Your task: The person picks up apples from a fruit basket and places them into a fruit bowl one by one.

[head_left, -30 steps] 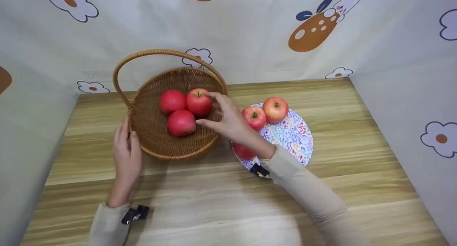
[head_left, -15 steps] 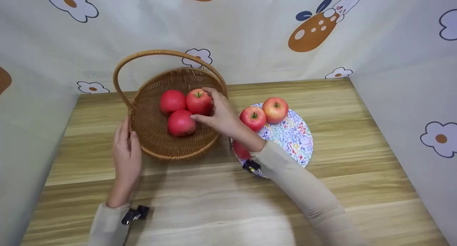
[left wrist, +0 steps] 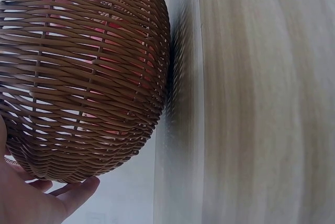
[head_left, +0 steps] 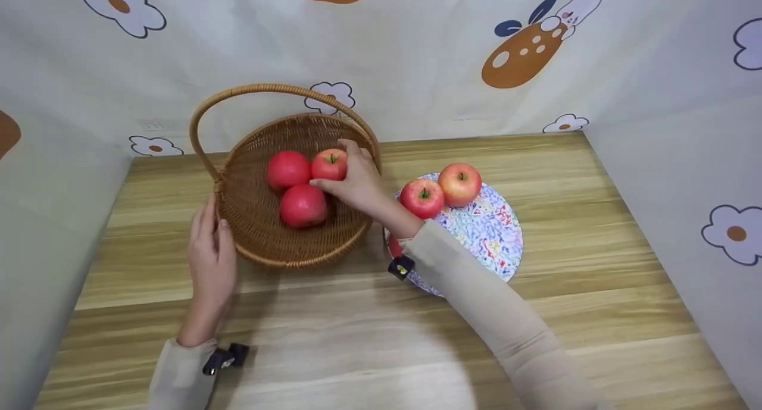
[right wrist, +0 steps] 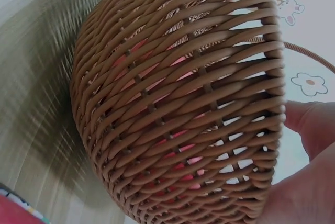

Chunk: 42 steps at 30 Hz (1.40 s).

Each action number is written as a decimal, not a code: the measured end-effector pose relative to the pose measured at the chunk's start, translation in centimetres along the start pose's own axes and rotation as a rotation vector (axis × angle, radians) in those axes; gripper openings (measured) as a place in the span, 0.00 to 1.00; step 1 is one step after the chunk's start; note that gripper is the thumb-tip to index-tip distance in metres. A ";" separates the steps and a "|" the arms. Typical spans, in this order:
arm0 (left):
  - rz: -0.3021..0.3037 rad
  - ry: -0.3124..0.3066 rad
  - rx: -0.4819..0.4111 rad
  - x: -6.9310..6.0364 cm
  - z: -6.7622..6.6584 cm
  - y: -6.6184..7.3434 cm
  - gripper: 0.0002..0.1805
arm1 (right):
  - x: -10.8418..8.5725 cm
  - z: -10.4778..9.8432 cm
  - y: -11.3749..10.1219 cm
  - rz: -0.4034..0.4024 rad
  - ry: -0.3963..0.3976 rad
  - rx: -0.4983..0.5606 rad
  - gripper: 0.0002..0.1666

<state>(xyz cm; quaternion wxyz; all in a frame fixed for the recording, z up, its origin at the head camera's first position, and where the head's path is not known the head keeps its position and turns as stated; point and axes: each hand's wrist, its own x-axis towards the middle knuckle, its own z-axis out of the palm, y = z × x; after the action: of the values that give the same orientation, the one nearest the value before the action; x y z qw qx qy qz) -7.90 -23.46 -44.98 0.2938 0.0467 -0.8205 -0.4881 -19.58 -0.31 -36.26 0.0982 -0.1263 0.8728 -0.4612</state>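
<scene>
On the left half of the worktop (head_left: pixel 333 332), a wicker basket (head_left: pixel 250 216) stands upright near the patterned wall covering (head_left: pixel 417 53), its handle (head_left: pixel 265 87) arching over the far side. Three red apples lie together inside it: the left apple (head_left: pixel 288 171), the front apple (head_left: pixel 302 207) and the gripped apple (head_left: pixel 327 165).

The right hand (head_left: pixel 363 184) reaches over the basket's right rim. Its thumb is on the near side of the gripped apple and its fingers go round the far side, pinching it; its right flank is covered by the hand, and the exact contact of the fingertips cannot be made out.

The left hand (head_left: pixel 213 258) rests against the outside of the basket's left wall, fingers fairly straight and close together, thumb apart. Some fingertips pass out of sight behind the wall from above; the left wrist view shows fingers touching the weave, with the hand cut off by the frame.

To the right of the basket is a multicoloured plate (head_left: pixel 476 231). The rear apple (head_left: pixel 460 184) and the neighbouring apple (head_left: pixel 422 199) sit at its far side, touching or nearly so. A red sliver (head_left: pixel 394 245) shows at the plate's left edge, mostly concealed by the right forearm. In both wrist views, apples appear only as red patches through the weave.
</scene>
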 end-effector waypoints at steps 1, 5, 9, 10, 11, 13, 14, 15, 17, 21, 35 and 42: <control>0.002 0.002 0.000 0.0 0.0 0.0 0.28 | 0.2 0.1 0.0 0.007 0.005 0.000 0.53; 0.010 0.015 0.005 0.0 0.1 -0.1 0.27 | 1.0 0.6 0.2 0.031 0.010 0.003 0.54; 0.001 0.012 0.003 0.0 0.1 0.0 0.27 | 1.4 0.8 0.3 0.047 0.014 0.022 0.55; 0.000 0.011 0.002 -0.1 0.1 0.1 0.27 | 1.5 0.8 0.3 0.050 0.015 0.027 0.55; -0.002 0.008 0.001 -0.1 0.1 0.1 0.27 | 1.6 0.9 0.3 0.055 0.018 0.031 0.55; -0.002 0.007 0.001 -0.1 0.1 0.1 0.27 | 1.8 1.1 0.4 0.066 0.027 0.032 0.56; 0.000 0.008 0.000 -0.1 0.1 0.1 0.27 | 1.8 1.1 0.4 0.072 0.031 0.032 0.56; 0.001 0.007 0.001 -0.1 0.1 0.1 0.27 | 1.9 1.3 0.5 0.079 0.036 0.030 0.56; 0.002 0.007 0.000 -0.1 0.1 0.0 0.27 | 2.1 1.5 0.6 0.093 0.043 0.025 0.57; 0.002 0.009 -0.002 -0.1 0.0 0.0 0.27 | 2.6 1.6 0.7 0.115 0.046 0.023 0.56; 0.002 0.003 0.005 0.0 0.1 0.1 0.28 | 4.2 2.1 1.2 0.184 0.072 -0.003 0.52; -0.005 0.000 -0.007 -0.2 0.1 0.2 0.28 | 4.6 1.9 1.8 0.148 0.019 -0.041 0.48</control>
<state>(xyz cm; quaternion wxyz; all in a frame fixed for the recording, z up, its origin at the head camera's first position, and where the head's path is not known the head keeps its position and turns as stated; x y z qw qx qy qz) -7.74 -23.24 -44.92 0.2930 0.0479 -0.8187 -0.4916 -23.59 -2.27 -39.05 0.1210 -0.0589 0.8899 -0.4359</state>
